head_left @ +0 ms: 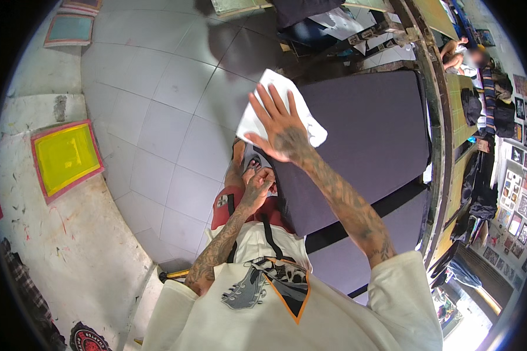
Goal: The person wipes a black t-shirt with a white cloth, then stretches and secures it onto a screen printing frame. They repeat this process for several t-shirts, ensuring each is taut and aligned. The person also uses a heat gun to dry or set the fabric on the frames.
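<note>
My right hand (280,126) lies flat with its fingers spread over a white piece of cloth or paper (316,132). That white piece is at the left end of a dark grey padded-looking panel (363,134), and part of it sticks out past the panel's edge. Lower down, by my red shorts (221,209), my left hand (260,188) has its fingers curled together. Whether something small is between them cannot be made out.
Wooden rails (442,134) run along the right of the panels, with a second dark panel (366,237) nearer me. A yellow framed screen (69,159) leans at the left wall. Grey floor tiles (164,126) spread to the left. Another person (455,58) sits at the far right.
</note>
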`<state>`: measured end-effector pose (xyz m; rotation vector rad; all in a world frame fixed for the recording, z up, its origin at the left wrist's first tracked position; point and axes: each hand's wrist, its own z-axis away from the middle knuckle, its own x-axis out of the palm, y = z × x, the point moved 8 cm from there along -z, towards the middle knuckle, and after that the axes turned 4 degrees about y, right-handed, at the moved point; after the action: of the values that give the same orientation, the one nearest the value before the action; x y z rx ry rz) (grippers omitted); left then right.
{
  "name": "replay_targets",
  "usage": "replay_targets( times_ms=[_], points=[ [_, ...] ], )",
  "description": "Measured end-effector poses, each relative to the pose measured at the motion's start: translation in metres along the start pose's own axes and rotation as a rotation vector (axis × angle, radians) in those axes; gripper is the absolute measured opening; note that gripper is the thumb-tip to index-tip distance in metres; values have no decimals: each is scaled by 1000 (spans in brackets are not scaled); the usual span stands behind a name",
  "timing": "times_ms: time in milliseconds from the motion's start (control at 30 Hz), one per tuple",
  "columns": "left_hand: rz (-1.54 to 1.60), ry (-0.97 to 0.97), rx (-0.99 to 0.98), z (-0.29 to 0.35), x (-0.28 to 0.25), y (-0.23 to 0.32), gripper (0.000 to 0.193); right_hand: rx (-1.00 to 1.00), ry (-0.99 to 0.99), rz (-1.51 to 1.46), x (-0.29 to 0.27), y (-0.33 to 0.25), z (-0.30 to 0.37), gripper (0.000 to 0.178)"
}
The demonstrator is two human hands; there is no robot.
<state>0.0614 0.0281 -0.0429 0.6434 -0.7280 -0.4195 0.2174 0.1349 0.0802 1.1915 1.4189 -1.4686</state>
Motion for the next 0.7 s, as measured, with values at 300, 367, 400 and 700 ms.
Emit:
replay_targets(
  times_ms=[300, 367, 400, 700],
  points=[
    [-114, -23, 25, 42, 43, -19, 30, 95, -336, -43, -42, -25, 189, 91],
    [-196, -79, 71, -37, 91, 21, 29, 103, -359, -82, -47, 21, 248, 94],
    [-200, -103, 49, -34, 67, 21, 30, 93, -307, -67, -36, -2, 235, 95],
    [101, -123, 29, -36, 6, 5, 24, 11, 51, -18, -10, 5, -1, 90]
  ],
)
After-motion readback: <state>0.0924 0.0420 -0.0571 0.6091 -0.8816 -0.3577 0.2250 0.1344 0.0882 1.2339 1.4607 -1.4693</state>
